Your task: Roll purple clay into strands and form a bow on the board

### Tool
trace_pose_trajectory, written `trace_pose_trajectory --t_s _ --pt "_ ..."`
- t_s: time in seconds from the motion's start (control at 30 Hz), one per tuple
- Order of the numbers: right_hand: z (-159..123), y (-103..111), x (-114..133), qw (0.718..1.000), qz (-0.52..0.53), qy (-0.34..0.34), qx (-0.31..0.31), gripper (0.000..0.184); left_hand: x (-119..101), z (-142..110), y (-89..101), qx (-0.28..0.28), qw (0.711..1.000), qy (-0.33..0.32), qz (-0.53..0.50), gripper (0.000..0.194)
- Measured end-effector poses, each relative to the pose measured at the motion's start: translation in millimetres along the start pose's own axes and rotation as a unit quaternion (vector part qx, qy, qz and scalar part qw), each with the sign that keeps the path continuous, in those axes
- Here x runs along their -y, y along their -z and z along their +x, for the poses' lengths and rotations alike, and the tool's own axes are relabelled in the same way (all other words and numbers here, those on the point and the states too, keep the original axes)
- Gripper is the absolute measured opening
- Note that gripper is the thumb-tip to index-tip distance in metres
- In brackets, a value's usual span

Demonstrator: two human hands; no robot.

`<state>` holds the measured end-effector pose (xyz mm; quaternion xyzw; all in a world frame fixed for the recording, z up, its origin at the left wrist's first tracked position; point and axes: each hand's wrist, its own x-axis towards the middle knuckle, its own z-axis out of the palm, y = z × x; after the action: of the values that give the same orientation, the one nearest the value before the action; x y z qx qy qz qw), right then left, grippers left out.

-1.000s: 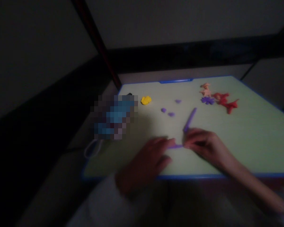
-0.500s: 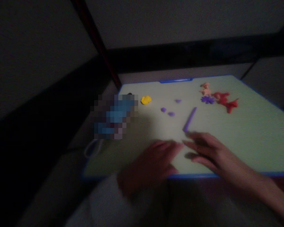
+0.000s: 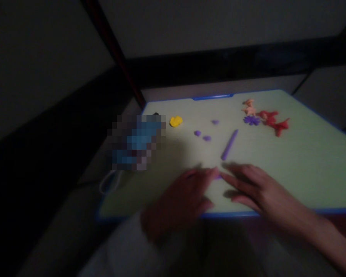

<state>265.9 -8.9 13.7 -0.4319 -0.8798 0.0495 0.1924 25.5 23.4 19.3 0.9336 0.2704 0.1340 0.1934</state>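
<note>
My left hand (image 3: 180, 196) and my right hand (image 3: 252, 186) lie low over the front of a pale green board (image 3: 305, 161) with a blue rim. Both hands have their fingers stretched out nearly flat, and the fingertips almost meet. A small purple clay piece (image 3: 218, 176) shows on the board between the fingertips, touching or just under them. A purple clay roll (image 3: 229, 145) lies on the board just beyond my right hand's fingers, apart from them. The picture is dim and blurred.
Farther back on the board are three small purple bits (image 3: 207, 138), a yellow lump (image 3: 175, 121), and at the right a purple flower (image 3: 251, 120), red shapes (image 3: 273, 122) and a pink shape (image 3: 248, 106). A pixelated blue object (image 3: 137, 142) covers the board's left edge.
A second ago both hands pinched a thin purple strip between them. Since then the fingers have flattened out over it, and only a small purple end shows.
</note>
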Motion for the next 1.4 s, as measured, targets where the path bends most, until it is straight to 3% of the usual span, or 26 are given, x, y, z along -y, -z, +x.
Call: trace_pose_trajectory --t_s 0.27,0.43,0.57,0.73,0.9,1.07,1.23,1.4 --pt "1 -2 -2 1.0 -0.01 -0.002 0.012 0.04 0 0 -0.1 0.013 1.0 0.01 0.004 0.065" --pt "-2 2 -4 0.997 0.035 -0.044 -0.052 0.041 2 -2 -1.4 0.0 1.0 0.03 -0.002 0.063" --pt "6 0 -4 0.982 0.122 -0.103 -0.097 0.024 7 -6 -4.2 -0.047 0.995 0.081 -0.032 0.06" --pt "26 -8 -5 0.961 0.227 -0.118 -0.104 0.013 13 -5 -7.5 -0.154 0.969 0.157 -0.11 0.047" --pt "37 -14 -9 0.963 0.24 -0.099 -0.078 0.012 16 -1 -4.4 -0.216 0.938 0.221 -0.157 0.033" --pt "40 -5 -3 0.968 0.228 -0.08 -0.065 0.014 18 1 0.6 -0.261 0.911 0.231 -0.221 0.022" --pt "39 10 7 0.978 0.198 -0.053 -0.033 0.016 18 2 1.9 -0.253 0.899 0.234 -0.271 0.018" --pt "37 12 4 0.987 0.154 -0.006 -0.053 0.015 20 4 0.7 -0.241 0.9 0.232 -0.279 0.017"
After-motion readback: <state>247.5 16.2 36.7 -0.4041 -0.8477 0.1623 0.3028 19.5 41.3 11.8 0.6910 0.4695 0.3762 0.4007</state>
